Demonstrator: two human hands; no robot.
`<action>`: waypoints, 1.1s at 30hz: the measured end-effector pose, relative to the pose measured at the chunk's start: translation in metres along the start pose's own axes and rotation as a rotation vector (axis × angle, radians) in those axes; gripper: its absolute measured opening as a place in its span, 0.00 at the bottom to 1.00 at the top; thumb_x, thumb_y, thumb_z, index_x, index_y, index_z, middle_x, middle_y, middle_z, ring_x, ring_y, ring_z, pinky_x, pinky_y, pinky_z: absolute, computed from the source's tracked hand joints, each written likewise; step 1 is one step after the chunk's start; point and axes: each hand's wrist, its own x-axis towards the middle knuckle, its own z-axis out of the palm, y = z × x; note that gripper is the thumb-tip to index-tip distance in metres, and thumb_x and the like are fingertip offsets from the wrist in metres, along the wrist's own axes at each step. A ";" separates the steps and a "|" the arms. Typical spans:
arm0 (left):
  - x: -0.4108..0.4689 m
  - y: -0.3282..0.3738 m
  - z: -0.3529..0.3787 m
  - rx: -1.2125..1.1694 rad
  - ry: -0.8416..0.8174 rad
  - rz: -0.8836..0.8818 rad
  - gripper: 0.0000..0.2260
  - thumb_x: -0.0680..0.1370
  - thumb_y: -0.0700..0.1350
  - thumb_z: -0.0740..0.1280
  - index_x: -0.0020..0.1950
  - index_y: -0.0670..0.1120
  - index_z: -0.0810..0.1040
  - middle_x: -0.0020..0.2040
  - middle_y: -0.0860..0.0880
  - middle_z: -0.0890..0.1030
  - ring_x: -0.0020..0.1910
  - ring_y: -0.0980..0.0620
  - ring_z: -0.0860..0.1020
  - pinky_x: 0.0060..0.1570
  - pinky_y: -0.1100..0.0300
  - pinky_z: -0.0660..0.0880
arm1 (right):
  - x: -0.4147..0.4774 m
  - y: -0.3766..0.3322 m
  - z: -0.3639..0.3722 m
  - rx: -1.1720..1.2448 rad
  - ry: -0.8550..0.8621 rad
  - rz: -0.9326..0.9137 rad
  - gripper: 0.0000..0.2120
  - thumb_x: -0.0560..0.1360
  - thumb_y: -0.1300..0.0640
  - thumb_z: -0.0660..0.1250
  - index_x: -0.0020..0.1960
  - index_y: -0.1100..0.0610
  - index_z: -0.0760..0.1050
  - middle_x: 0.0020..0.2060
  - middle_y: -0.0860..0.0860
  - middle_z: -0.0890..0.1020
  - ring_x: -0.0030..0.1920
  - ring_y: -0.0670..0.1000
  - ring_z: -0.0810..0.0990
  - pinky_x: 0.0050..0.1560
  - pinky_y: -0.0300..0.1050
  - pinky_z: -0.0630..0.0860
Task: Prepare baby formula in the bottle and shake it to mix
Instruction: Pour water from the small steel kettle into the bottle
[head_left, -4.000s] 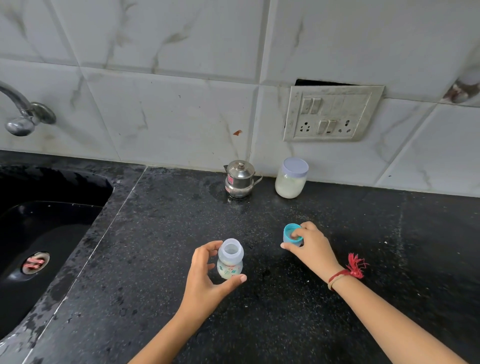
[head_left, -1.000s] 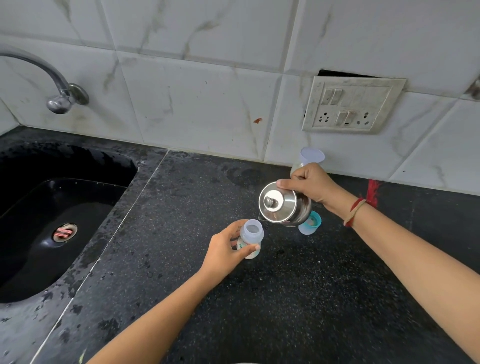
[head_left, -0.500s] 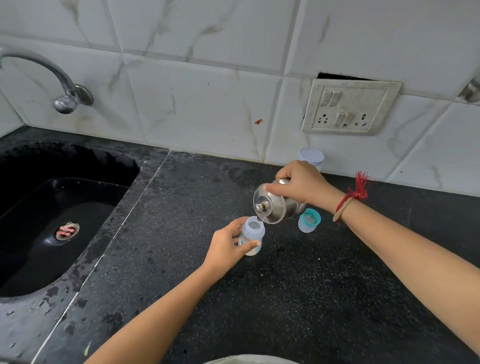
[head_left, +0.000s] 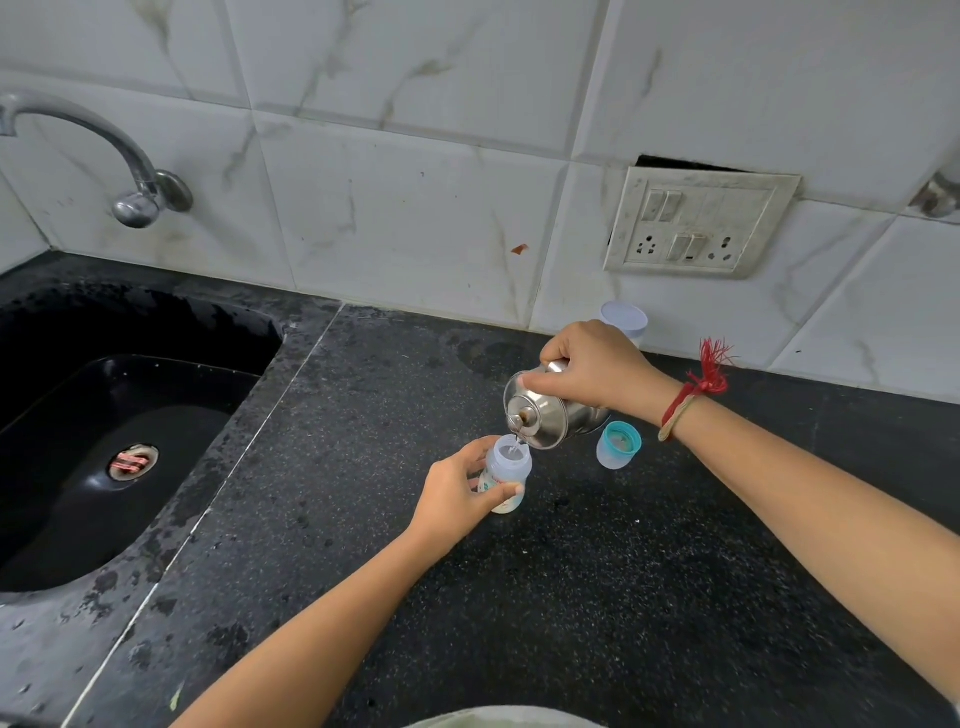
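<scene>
Black speckled counter (head_left: 597, 597), wet in patches; black sink (head_left: 104, 441) set in at left, tap (head_left: 130, 171) on the tiled wall above it. Switch plate (head_left: 696, 223) on the wall at right.

Right hand (head_left: 597, 369) closed around a steel pot (head_left: 545, 415), lid on, tipped toward the left with spout down over the bottle mouth. Thin clear stream visible at the spout, entering the bottle. Red thread band (head_left: 691, 400) on the right wrist.

Left hand (head_left: 457, 493) wrapped around the baby bottle (head_left: 506, 475), thumb in front, fingers behind. Bottle upright on the counter, uncapped, directly below the spout.

Teal bottle cap (head_left: 618, 444) on the counter just right of the pot. White-lidded jar (head_left: 626, 319) by the wall, mostly hidden behind the right hand.
</scene>
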 end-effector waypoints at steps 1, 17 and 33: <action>0.000 0.000 0.000 -0.005 -0.001 0.002 0.26 0.70 0.48 0.78 0.63 0.62 0.73 0.59 0.61 0.80 0.60 0.61 0.77 0.62 0.61 0.75 | 0.000 -0.001 -0.001 -0.010 0.003 -0.005 0.22 0.70 0.48 0.69 0.24 0.56 0.66 0.19 0.48 0.63 0.24 0.47 0.60 0.27 0.39 0.57; 0.001 0.000 0.000 0.000 0.000 -0.003 0.27 0.70 0.47 0.78 0.67 0.53 0.74 0.60 0.57 0.81 0.60 0.61 0.78 0.62 0.63 0.74 | -0.001 -0.012 -0.009 -0.145 0.017 -0.072 0.26 0.69 0.48 0.69 0.21 0.53 0.58 0.19 0.47 0.58 0.24 0.47 0.57 0.27 0.42 0.55; 0.002 -0.003 0.001 0.005 0.005 -0.008 0.26 0.69 0.47 0.78 0.64 0.60 0.74 0.56 0.65 0.78 0.58 0.65 0.76 0.62 0.62 0.74 | 0.002 -0.018 -0.012 -0.232 -0.009 -0.129 0.24 0.71 0.46 0.68 0.21 0.50 0.62 0.18 0.47 0.62 0.23 0.47 0.60 0.27 0.38 0.56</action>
